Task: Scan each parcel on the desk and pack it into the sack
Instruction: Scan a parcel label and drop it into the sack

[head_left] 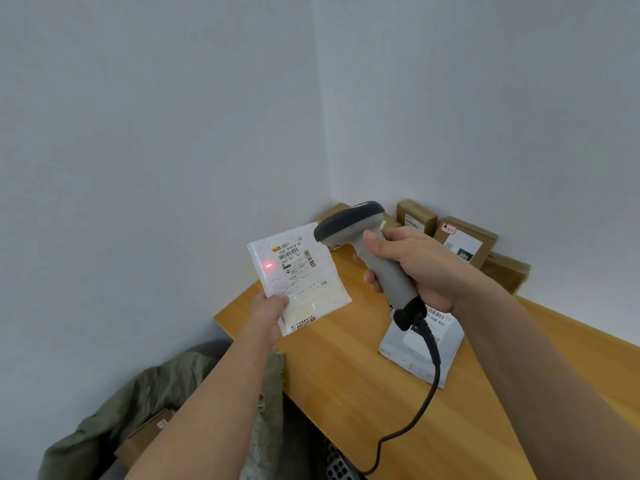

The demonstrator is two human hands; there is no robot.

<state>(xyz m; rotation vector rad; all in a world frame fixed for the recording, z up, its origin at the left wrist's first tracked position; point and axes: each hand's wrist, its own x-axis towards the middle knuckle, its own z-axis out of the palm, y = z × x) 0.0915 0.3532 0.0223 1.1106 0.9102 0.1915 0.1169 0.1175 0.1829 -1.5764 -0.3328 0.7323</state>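
1. Parcel (299,275), a flat white padded mailer, is hanging in the air past the left end of the bench (346,375), its printed label facing the camera; the left hand (266,315) is closing its grip on the mailer's lower left corner, thumb lying on the front face.
2. A red scan dot (268,266) is glowing on the mailer just left of the label's barcode.
3. The right hand (412,268) is wrapping its grip tightly around the grey handle of the scanner (367,251), whose dark head is pointing left toward the mailer and sitting just beside its upper right corner; the black cable (427,382) is trailing down across the bench and off its front edge.
4. A grey poly bag parcel (419,355) is lying on the bench under the right wrist.
5. Brown cardboard boxes (464,242) are standing along the back corner against the wall.
6. The olive-green sack (145,403) is sitting open below the bench's left end, and a brown box (145,434) is showing inside it.
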